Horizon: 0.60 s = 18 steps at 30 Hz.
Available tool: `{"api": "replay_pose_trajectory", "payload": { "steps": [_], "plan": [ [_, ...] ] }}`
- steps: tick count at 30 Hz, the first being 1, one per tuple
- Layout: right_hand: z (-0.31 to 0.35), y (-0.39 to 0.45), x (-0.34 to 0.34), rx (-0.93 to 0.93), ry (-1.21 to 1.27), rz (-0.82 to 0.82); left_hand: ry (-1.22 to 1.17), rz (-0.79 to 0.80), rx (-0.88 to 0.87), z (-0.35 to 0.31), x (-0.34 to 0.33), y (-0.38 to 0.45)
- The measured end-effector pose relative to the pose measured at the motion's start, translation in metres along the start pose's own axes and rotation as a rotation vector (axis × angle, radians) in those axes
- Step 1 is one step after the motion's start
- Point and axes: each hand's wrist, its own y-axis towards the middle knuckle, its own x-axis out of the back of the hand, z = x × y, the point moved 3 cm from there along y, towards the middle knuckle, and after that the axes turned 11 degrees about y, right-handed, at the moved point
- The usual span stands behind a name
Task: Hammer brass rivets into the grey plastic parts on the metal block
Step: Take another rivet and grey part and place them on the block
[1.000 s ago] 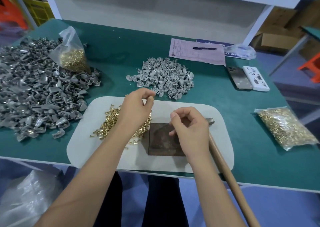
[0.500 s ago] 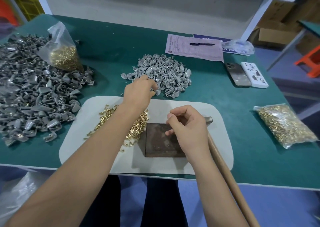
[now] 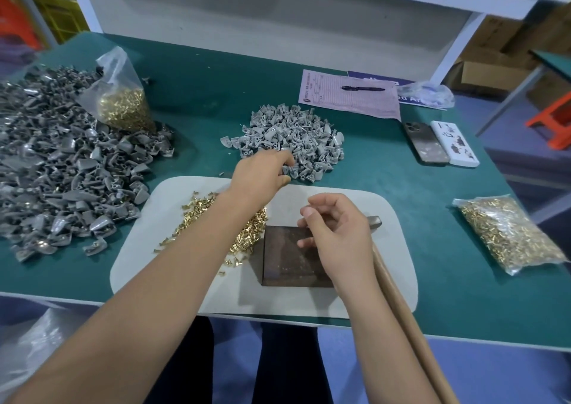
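Note:
My left hand [image 3: 262, 172] reaches over the white mat [image 3: 392, 249] to the near edge of the small pile of grey plastic parts [image 3: 293, 131], fingers curled round one part. My right hand [image 3: 336, 230] hovers over the dark metal block [image 3: 290, 264], thumb against curled forefinger; whether anything is between them is too small to tell. Nothing lies on the block's visible face. Loose brass rivets [image 3: 197, 206] are scattered on the mat left of the block. The hammer lies right of the block, its head [image 3: 374, 220] behind my right hand and its wooden handle [image 3: 398, 298] running toward me.
A big heap of grey parts [image 3: 61, 172] fills the table's left, with an open bag of rivets [image 3: 123, 107] on it. Another rivet bag [image 3: 506, 233] lies at the right. Two phones [image 3: 426, 144] and a form with a pen [image 3: 349, 94] sit at the back.
My left hand has moved away from the loose rivets forward to the small pile of grey parts. My right hand has stayed over the block.

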Motion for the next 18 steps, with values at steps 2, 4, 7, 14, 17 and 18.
{"api": "replay_pose_trajectory", "payload": {
  "steps": [2, 4, 7, 14, 17, 18],
  "plan": [
    [0.000, 0.002, -0.002, -0.011, 0.002, -0.001, -0.014, -0.022, 0.009, 0.001, -0.002, -0.001],
    [-0.001, 0.003, -0.003, -0.025, 0.010, -0.004, -0.002, -0.038, 0.026, 0.003, -0.005, -0.001],
    [-0.001, 0.004, -0.004, -0.033, 0.023, -0.002, 0.024, -0.053, 0.057, 0.006, -0.006, 0.002],
    [0.000, 0.002, -0.004, -0.023, 0.021, -0.007, 0.037, 0.030, 0.129, 0.006, -0.004, 0.013],
    [0.001, 0.003, -0.003, 0.006, 0.000, -0.021, 0.038, 0.036, 0.098, 0.005, 0.001, 0.005],
    [0.002, 0.002, -0.003, 0.021, -0.019, -0.027, 0.025, 0.020, 0.087, 0.004, 0.005, 0.000]
  ]
}}
